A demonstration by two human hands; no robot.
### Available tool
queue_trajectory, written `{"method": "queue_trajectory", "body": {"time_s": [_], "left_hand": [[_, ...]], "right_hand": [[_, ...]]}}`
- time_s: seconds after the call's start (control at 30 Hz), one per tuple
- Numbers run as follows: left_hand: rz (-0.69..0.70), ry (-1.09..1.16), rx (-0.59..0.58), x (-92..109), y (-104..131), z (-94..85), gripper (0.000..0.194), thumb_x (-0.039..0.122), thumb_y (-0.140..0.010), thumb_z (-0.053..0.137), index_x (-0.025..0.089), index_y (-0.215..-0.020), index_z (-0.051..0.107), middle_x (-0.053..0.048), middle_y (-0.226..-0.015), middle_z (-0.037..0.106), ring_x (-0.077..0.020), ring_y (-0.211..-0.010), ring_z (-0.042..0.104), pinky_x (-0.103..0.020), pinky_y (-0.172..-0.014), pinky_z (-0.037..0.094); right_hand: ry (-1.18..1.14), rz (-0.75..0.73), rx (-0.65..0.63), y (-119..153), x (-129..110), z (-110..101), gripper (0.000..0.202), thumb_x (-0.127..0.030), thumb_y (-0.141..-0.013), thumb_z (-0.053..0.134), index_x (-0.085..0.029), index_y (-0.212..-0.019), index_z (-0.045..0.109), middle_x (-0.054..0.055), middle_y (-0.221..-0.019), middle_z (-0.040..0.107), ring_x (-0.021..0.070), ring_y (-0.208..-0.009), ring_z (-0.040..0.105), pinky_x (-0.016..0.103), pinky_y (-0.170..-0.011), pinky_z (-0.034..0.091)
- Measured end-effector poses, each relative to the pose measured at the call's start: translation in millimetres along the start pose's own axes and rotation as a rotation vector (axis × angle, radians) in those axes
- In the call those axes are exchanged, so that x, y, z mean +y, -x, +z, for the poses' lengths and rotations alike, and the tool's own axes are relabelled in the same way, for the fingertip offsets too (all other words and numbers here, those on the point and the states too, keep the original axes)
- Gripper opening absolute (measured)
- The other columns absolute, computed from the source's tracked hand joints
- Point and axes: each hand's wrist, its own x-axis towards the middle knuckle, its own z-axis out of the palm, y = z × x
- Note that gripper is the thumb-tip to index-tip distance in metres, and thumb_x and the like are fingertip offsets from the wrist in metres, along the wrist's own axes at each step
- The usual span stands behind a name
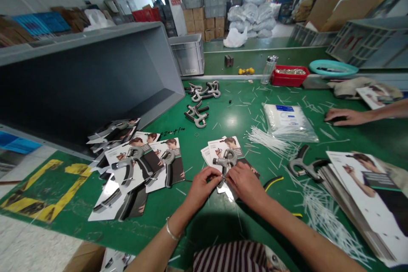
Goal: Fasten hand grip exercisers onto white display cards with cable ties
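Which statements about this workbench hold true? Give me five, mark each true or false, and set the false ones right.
1. The left hand and right hand are both at a hand grip on a printed card. True.
2. The bracelet is on the right wrist. False: the bracelet is worn on the left one.
3. The red tray is immediately right of the clear jar in the picture. True.
4. The yellow-and-black tool lies left of the left hand. False: the yellow-and-black tool lies to the right of the right hand.
5. A clear bag lies on the green table. True.
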Motion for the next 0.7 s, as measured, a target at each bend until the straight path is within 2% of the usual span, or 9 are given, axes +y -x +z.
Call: {"method": "queue_trajectory", "body": {"time_s": [0.17,0.3,0.37,0.47,0.53,0.6,0.7], "left_hand": [[0.128,-0.203,-0.084,11,1,-7.9,0.014,0.027,-0.092,0.057,0.019,-0.088,0.067,-0.004,-0.089,0.066,-0.018,-0.088,0.061,-0.029,-0.083,0.046],[0.16,-0.389,-0.192,24,1,-13.4,0.019,0.028,-0.097,0.049,0.019,-0.093,0.066,-0.006,-0.092,0.067,-0.0194,-0.09,0.061,-0.031,-0.084,0.047],[0.197,-0.577,-0.2,33,0,-12.9,0.023,0.027,-0.098,0.045,0.018,-0.092,0.065,-0.008,-0.091,0.066,-0.022,-0.091,0.061,-0.035,-0.084,0.046],[0.284,-0.799,-0.151,43,1,-9.1,0.027,0.025,-0.098,0.041,0.017,-0.088,0.064,-0.01,-0.088,0.065,-0.0247,-0.089,0.059,-0.039,-0.084,0.044],[0.319,-0.81,-0.119,46,3,-6.9,0.027,0.025,-0.098,0.041,0.018,-0.084,0.063,-0.01,-0.084,0.063,-0.0242,-0.086,0.058,-0.039,-0.083,0.044],[0.297,-0.723,-0.109,45,7,-5.6,0.028,0.026,-0.098,0.04,0.019,-0.082,0.061,-0.008,-0.082,0.062,-0.0224,-0.084,0.058,-0.037,-0.082,0.045],[0.217,-0.579,-0.057,33,12,-1.7,0.016,0.03,-0.097,0.048,0.02,-0.095,0.06,-0.007,-0.096,0.064,-0.0222,-0.095,0.058,-0.038,-0.089,0.046]], "right_hand": [[-0.166,0.007,0.041,3,0,1,0.019,-0.027,-0.097,0.054,-0.018,-0.083,0.063,0.008,-0.084,0.067,0.0239,-0.086,0.053,0.035,-0.077,0.037],[-0.216,0.033,0.048,5,-4,1,0.017,-0.032,-0.096,0.057,-0.017,-0.092,0.064,0.008,-0.09,0.069,0.0244,-0.089,0.053,0.036,-0.079,0.037],[-0.199,0.029,0.051,4,-7,-1,0.018,-0.034,-0.096,0.057,-0.018,-0.096,0.064,0.008,-0.092,0.069,0.025,-0.091,0.052,0.037,-0.079,0.036],[-0.157,0.019,0.068,5,-9,-4,0.021,-0.033,-0.098,0.051,-0.019,-0.089,0.064,0.008,-0.088,0.067,0.0248,-0.09,0.05,0.038,-0.079,0.034],[-0.175,0.029,0.081,8,-7,-4,0.023,-0.032,-0.099,0.05,-0.02,-0.083,0.063,0.007,-0.086,0.066,0.0241,-0.09,0.049,0.038,-0.08,0.034],[-0.242,0.068,0.105,13,-5,-1,0.02,-0.03,-0.097,0.053,-0.02,-0.081,0.062,0.006,-0.087,0.065,0.0237,-0.091,0.049,0.037,-0.082,0.034],[-0.397,0.143,0.188,17,-3,5,0.012,-0.026,-0.095,0.056,-0.021,-0.085,0.061,0.005,-0.093,0.065,0.0231,-0.094,0.051,0.038,-0.087,0.035]]}}
